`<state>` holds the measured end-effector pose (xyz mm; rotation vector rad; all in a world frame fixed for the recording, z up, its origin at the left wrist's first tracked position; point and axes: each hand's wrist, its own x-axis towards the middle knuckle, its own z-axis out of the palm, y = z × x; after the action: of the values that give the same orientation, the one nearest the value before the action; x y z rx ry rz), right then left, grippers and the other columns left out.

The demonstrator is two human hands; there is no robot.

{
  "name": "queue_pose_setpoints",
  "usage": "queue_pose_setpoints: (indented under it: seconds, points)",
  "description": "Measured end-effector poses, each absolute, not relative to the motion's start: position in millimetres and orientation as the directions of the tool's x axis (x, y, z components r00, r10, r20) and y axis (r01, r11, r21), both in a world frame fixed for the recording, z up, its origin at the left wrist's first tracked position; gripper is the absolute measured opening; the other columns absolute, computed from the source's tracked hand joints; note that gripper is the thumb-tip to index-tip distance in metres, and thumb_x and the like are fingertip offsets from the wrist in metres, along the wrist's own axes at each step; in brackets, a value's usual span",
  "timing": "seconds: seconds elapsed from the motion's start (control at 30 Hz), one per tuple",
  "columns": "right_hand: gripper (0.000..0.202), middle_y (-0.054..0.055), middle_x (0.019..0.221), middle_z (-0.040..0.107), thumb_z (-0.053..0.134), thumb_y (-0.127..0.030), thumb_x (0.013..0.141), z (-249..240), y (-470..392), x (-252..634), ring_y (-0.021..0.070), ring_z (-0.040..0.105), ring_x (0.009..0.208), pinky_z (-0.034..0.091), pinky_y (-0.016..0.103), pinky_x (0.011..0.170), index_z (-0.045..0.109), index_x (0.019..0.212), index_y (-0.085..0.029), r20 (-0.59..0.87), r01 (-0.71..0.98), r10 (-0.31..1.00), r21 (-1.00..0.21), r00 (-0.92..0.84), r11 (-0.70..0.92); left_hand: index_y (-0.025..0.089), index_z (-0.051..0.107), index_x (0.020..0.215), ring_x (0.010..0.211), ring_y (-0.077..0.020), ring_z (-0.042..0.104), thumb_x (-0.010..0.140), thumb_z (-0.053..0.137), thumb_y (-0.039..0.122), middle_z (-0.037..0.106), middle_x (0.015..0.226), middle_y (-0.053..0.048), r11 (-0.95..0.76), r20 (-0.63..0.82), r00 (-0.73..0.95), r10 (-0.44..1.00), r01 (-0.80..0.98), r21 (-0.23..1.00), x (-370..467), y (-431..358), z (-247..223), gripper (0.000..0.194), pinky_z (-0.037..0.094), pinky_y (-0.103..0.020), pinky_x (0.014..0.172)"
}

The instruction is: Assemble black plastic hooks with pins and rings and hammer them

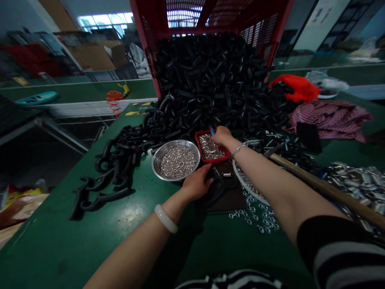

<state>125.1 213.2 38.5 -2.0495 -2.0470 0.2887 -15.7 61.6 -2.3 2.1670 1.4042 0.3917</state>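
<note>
Red tray (216,161) of metal pins (210,150) sits on the green table (90,241), ahead of the person, its longer sides running from far left toward near right. Right hand (222,136) is at it, over the far right part, coming in from the right; a bit of blue (212,131) shows by the fingertips, though whether they are pinched on anything I cannot tell. Left hand (197,184) lies nearer the body, below the tray and apart from the other hand, fingers toward a dark mat (234,204). A black part lies there, just right of these fingers; contact unclear, long axis lost against the mat. Small ribbed metal piece (227,174) beyond it, between part and tray. Steel bowl (156,164) just left of the tray. Right hand nearer the pins, left nearer the black part.
</note>
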Motion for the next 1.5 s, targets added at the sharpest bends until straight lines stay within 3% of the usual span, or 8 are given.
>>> queue_pose_setpoints:
  seconds: [0.1,0.2,0.3,0.37,0.53,0.83,1.03,1.5]
  points:
    - [0.024,0.012,0.081,0.066,0.048,-0.027,0.077,48.4,184.5,151.1,0.0217,0.063,0.079,0.048,0.028,0.066,0.061,0.090,-0.011,0.160,0.926,0.986,-0.377,0.055,0.010,0.016,0.031,0.136,0.121,-0.0217,0.043,0.081,0.048,0.029,0.042,0.136,-0.007,-0.317,-0.062,0.429,0.901,0.749,0.581,-17.5,63.3,-2.2,0.059,0.035,-0.036,0.101]
    - [0.027,0.008,0.077,0.064,0.045,-0.036,0.081,45.3,132.8,168.9,0.0204,0.062,0.070,0.050,0.031,0.060,0.053,0.095,-0.014,0.338,0.753,0.937,-0.638,0.084,0.162,0.017,0.031,0.136,0.120,-0.0216,0.044,0.081,0.048,0.029,0.043,0.136,-0.007,-0.322,-0.042,0.433,0.900,0.727,0.606,-18.8,63.9,-6.3,0.059,0.036,-0.036,0.099]
    - [0.026,0.004,0.077,0.062,0.045,-0.043,0.082,28.7,78.9,172.6,0.0178,0.062,0.064,0.052,0.031,0.053,0.043,0.097,-0.021,0.277,0.461,0.960,-0.856,0.025,0.235,0.018,0.031,0.136,0.117,-0.0213,0.047,0.081,0.048,0.030,0.044,0.135,-0.008,-0.325,-0.024,0.430,0.902,0.716,0.618,-19.3,64.3,-11.3,0.059,0.040,-0.035,0.095]
    - [0.026,0.003,0.077,0.061,0.046,-0.045,0.082,16.0,55.5,171.4,0.0178,0.063,0.066,0.054,0.032,0.056,0.038,0.095,-0.023,0.254,0.318,0.967,-0.919,0.026,0.233,0.018,0.032,0.135,0.113,-0.0210,0.050,0.081,0.048,0.030,0.044,0.135,-0.008,-0.329,-0.020,0.434,0.901,0.712,0.621,-19.2,64.5,-13.1,0.058,0.042,-0.035,0.093]
    - [0.032,0.003,0.078,0.061,0.059,-0.044,0.073,-0.2,45.4,173.1,0.0208,0.065,0.070,0.056,0.038,0.063,0.042,0.090,-0.023,0.203,0.301,0.979,-0.934,-0.002,0.194,0.017,0.033,0.135,0.107,-0.0202,0.054,0.081,0.048,0.030,0.047,0.132,-0.008,-0.308,-0.035,0.425,0.904,0.708,0.636,-19.0,63.9,-11.9,0.057,0.044,-0.034,0.090]
    - [0.032,0.002,0.076,0.060,0.059,-0.045,0.073,-11.7,46.9,167.1,0.0200,0.066,0.067,0.056,0.036,0.058,0.042,0.086,-0.022,0.144,0.186,0.989,-0.973,0.037,0.134,0.019,0.033,0.135,0.108,-0.0202,0.054,0.081,0.049,0.031,0.048,0.131,-0.008,-0.301,-0.040,0.421,0.906,0.707,0.640,-19.5,64.8,-13.1,0.058,0.044,-0.033,0.089]
    - [0.029,0.004,0.075,0.060,0.056,-0.046,0.075,-11.0,47.4,166.9,0.0213,0.065,0.067,0.056,0.038,0.062,0.042,0.085,-0.023,0.167,0.301,0.985,-0.942,0.033,0.149,0.019,0.033,0.135,0.108,-0.0203,0.053,0.081,0.049,0.031,0.049,0.130,-0.007,-0.292,-0.043,0.410,0.911,0.715,0.635,-19.1,63.4,-10.9,0.057,0.043,-0.033,0.090]
    - [0.031,0.005,0.078,0.058,0.056,-0.047,0.075,-12.2,48.0,159.1,0.0217,0.064,0.066,0.057,0.039,0.059,0.040,0.088,-0.023,0.209,0.335,0.976,-0.926,0.067,0.175,0.017,0.035,0.133,0.109,-0.0207,0.053,0.081,0.048,0.031,0.047,0.132,-0.008,-0.302,-0.003,0.384,0.923,0.731,0.612,-18.0,61.7,-14.3,0.055,0.044,-0.034,0.091]
